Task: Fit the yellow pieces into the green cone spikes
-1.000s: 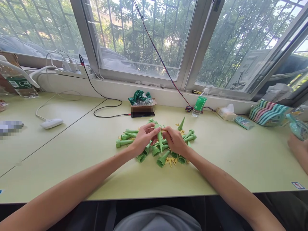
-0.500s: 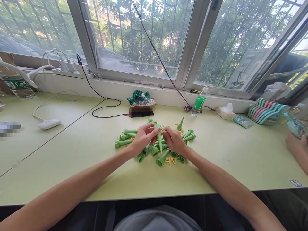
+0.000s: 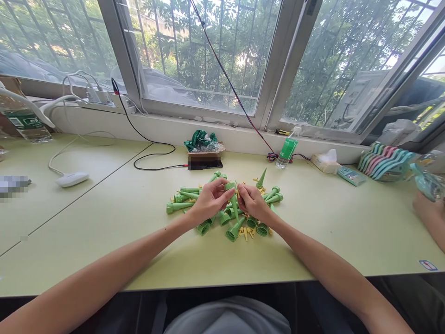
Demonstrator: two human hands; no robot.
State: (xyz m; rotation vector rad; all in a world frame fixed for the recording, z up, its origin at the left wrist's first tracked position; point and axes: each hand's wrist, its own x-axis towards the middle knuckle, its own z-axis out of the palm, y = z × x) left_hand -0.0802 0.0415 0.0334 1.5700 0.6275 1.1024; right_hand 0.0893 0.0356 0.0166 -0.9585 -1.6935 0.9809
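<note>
My left hand (image 3: pixel 212 199) is closed on the wide ribbed end of a green plastic watering spike (image 3: pixel 234 204), whose point slants downward. Close beside it, my right hand (image 3: pixel 253 200) pinches a small yellow plastic piece (image 3: pixel 238 191) near the spike's upper part; whether the two touch I cannot tell. Under and around both hands lies a loose pile of similar green spikes (image 3: pixel 235 230). One green spike (image 3: pixel 262 178) stands point up behind my right hand. Several small yellow pieces (image 3: pixel 246 231) are scattered at the pile's front. My hands hide part of the pile.
Behind the pile are a small cardboard box (image 3: pixel 206 152) with green wrapping and a phone on a black cable. A green-labelled bottle (image 3: pixel 288 149), a tissue pack (image 3: pixel 326 161) and pastel hangers (image 3: pixel 384 161) stand farther right. Another person's hand (image 3: pixel 429 208) holds a bagged item at the right edge.
The spike in my left hand has turned and shifted slightly right, its ribbed end now more visible. My right hand has moved slightly right, and the yellow piece shows more clearly.
</note>
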